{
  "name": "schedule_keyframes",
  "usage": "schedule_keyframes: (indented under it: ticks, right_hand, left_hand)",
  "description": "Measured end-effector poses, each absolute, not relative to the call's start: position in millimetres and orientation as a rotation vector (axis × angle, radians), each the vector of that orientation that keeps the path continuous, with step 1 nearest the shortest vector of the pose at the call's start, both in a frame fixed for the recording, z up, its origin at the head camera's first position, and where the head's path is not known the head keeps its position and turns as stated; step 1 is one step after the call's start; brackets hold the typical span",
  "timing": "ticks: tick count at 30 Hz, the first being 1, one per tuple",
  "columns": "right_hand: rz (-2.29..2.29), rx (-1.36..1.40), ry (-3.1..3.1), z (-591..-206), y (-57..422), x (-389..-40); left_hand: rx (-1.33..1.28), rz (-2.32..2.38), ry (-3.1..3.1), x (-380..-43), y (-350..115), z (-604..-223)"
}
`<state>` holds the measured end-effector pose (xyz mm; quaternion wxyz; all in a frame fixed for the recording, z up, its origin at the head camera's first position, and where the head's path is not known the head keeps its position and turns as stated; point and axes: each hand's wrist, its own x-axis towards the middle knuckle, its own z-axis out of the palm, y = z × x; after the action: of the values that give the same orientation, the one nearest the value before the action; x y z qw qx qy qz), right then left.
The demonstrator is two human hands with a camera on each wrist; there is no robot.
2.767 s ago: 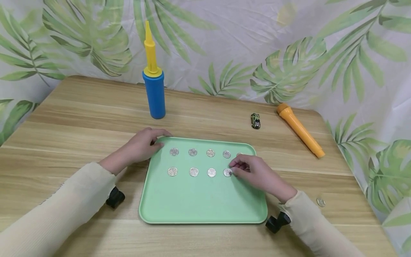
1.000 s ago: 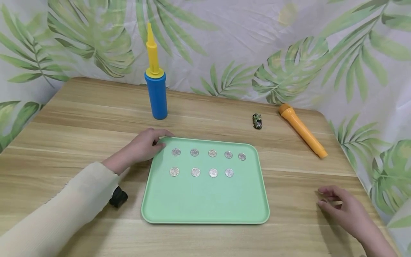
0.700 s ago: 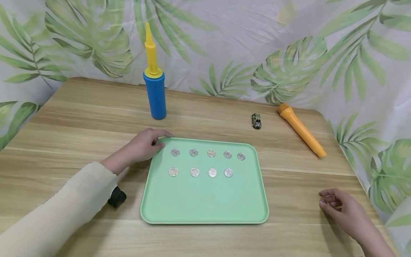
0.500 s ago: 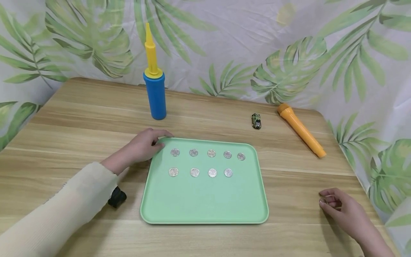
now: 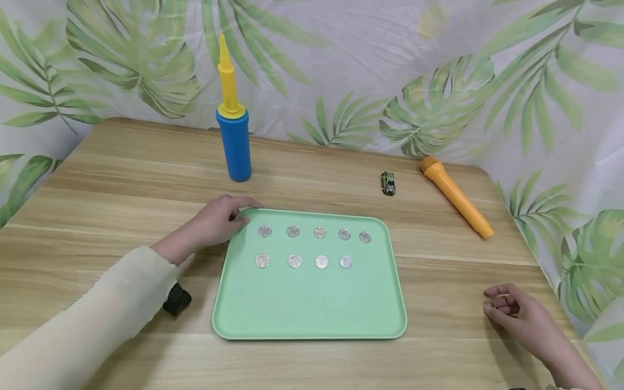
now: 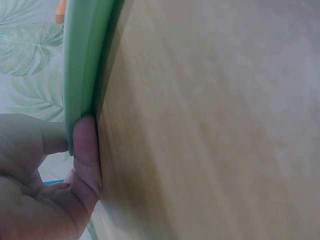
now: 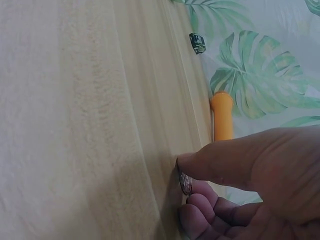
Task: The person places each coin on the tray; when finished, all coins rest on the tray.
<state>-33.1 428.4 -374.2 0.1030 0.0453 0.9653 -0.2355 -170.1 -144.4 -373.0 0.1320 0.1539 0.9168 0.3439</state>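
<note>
My left hand holds the far-left corner of a pale green tray. In the left wrist view a thumb and a finger pinch the tray's rim from both sides. Two rows of silvery coins lie on the tray, among them a front-row coin and a back-row coin. Off to the tray's right, low over the table, my right hand pinches a coin between thumb and fingers. That coin stands on edge in the right wrist view, partly hidden by the fingertips.
A blue and yellow hand pump stands upright behind the tray. Toward the back right lie a small toy car and an orange toy microphone. A leaf-patterned cloth hangs along the wooden table's far side.
My right hand has left the front-row coin on the tray, moved right to the coin lying on the table, and now pinches it. My left hand has stayed on the tray's corner.
</note>
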Motion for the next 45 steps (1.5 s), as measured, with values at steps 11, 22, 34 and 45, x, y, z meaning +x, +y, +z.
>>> schedule_keyframes:
  ticks: [11, 22, 34, 45]
  right_hand:
    - [-0.702, 0.106, 2.849, -377, 433, -32]
    - [-0.834, 0.036, 2.909, -378, 425, -31]
    - [-1.067, -0.160, 2.879, -372, 382, -68]
    - [-1.132, -0.342, 2.728, -358, 320, -100]
  left_hand:
    - [0.428, 0.988, 2.657, -170, -144, -372]
    - [0.438, 0.976, 2.667, -172, -144, -371]
    - [0.456, 1.003, 2.642, -173, -145, -376]
    - [0.455, 1.024, 2.619, -172, -144, -372]
